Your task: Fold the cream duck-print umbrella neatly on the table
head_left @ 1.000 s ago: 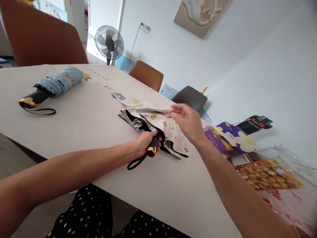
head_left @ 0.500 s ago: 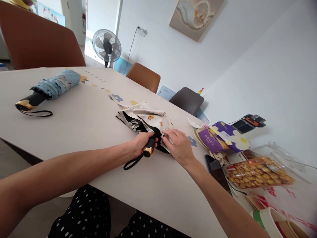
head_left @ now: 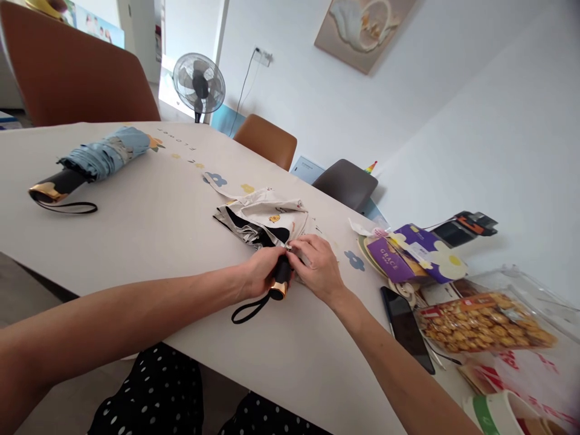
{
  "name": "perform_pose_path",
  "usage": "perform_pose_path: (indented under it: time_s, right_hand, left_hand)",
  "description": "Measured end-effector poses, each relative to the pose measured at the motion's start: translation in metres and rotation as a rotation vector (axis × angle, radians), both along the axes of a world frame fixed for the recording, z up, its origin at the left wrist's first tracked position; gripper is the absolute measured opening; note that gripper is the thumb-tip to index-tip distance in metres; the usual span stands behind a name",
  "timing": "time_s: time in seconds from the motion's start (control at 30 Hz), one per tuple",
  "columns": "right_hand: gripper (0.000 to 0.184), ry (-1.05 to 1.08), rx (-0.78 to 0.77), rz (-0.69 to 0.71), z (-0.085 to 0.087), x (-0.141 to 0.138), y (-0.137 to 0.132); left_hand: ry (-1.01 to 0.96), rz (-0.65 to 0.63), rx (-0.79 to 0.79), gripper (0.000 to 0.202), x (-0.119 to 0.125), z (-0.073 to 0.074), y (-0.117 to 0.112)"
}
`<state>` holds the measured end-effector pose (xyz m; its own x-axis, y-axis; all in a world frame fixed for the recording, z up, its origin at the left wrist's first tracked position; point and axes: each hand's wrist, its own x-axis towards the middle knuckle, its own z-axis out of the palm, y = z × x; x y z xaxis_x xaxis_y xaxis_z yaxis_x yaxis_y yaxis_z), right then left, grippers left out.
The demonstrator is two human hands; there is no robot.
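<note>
A cream umbrella (head_left: 258,211) with small printed figures and a black lining lies loosely folded on the table. Its black handle with a gold end points toward me, and a black wrist loop hangs from it. Around the top of the handle my left hand (head_left: 264,270) is closed. My right hand (head_left: 316,264) pinches the canopy's edge close to the handle, thumb and fingers together beside my left thumb. Out to the left rests a light blue umbrella (head_left: 106,156), rolled up, with a black and gold handle and a loop.
The white table cover (head_left: 149,241) has printed flowers. On the right are a phone (head_left: 406,329), a purple box (head_left: 389,257), a clear pack of cookies (head_left: 489,323) and a paper cup (head_left: 487,414). Chairs (head_left: 267,140) and a fan (head_left: 199,84) stand beyond the table.
My right hand has moved left, from the canopy's right side to the handle top beside my left thumb. The canopy's right edge is drawn in toward the handle.
</note>
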<state>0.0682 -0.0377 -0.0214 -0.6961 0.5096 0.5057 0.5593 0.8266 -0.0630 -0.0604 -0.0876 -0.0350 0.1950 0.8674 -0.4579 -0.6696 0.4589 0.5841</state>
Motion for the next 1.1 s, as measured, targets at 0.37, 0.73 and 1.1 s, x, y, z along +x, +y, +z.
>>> perform_pose_path:
  time_s: [0.37, 0.73, 1.1]
  right_hand:
    - [0.044, 0.104, -0.199, -0.029, -0.005, 0.014, -0.003]
    - [0.027, 0.134, -0.265, -0.234, 0.045, -0.008, 0.053]
    - [0.027, 0.023, -0.178, -0.393, 0.041, -0.069, 0.144]
  left_hand:
    - [0.182, -0.087, 0.125, 0.038, -0.002, -0.009, 0.002]
    - [0.291, -0.059, 0.042, 0.022, 0.003, -0.01, 0.002]
    - [0.376, -0.149, -0.032, 0.028, 0.001, 0.002, -0.005]
